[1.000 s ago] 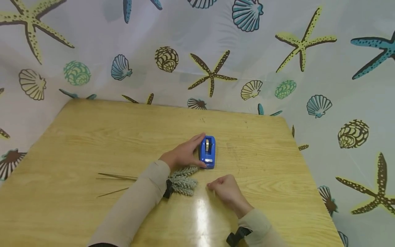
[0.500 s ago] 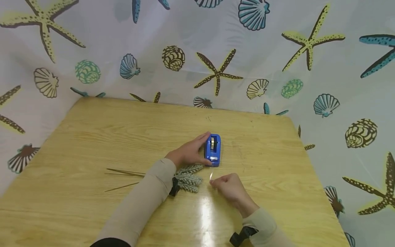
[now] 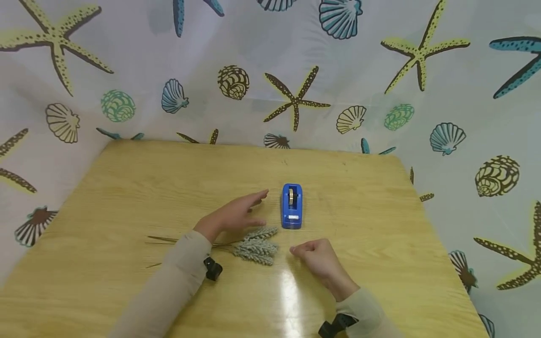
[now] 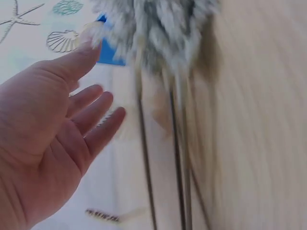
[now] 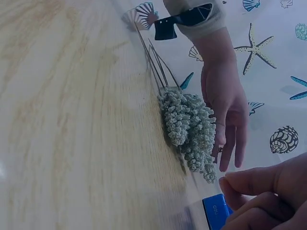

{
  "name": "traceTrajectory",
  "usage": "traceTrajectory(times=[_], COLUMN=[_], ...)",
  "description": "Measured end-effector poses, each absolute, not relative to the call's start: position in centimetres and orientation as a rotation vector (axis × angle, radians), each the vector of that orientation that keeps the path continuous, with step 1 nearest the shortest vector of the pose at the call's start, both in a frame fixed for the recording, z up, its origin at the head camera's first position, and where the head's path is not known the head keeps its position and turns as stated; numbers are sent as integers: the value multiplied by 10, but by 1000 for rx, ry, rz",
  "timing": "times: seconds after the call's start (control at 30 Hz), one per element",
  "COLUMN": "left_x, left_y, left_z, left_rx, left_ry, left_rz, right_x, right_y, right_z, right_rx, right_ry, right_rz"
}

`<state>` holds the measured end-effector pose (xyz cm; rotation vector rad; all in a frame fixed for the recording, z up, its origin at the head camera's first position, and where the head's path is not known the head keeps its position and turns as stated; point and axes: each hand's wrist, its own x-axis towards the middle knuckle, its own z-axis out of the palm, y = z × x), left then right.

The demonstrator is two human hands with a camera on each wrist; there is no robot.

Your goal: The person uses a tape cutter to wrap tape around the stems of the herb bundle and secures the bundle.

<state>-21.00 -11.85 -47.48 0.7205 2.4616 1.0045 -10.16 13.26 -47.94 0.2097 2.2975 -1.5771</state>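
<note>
Left of the blue tape dispenser [image 3: 292,211], your left hand [image 3: 232,215] spreads, holding nothing! Grey sprigs [image 3: 255,251] lie on its near-left; nearer you, your right hand [image 3: 320,260] pinches, contents hidden.

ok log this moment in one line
left grip: empty, apart from blue tape dispenser | right grip: closed in pinch | grey sprigs: lying on table

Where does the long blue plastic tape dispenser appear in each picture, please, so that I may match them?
Head: the long blue plastic tape dispenser is slightly right of and below centre.
Left wrist: the dispenser shows in part near the top, left of centre.
Right wrist: the dispenser is at the bottom edge, right of centre, cut off.
Shared landmark: the thin-stemmed bunch of fluffy grey heads.
</note>
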Motion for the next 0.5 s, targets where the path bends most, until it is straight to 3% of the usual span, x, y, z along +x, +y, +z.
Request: traceTrajectory(times=[0.5], left_x=[-131], left_y=[-213], left_z=[-467], left_rx=[774], left_ry=[2687], left_rz=[646], right_x=[-92], right_y=[126], right_z=[-475], right_rx=[233], right_ry=[2309], right_rz=[-1557])
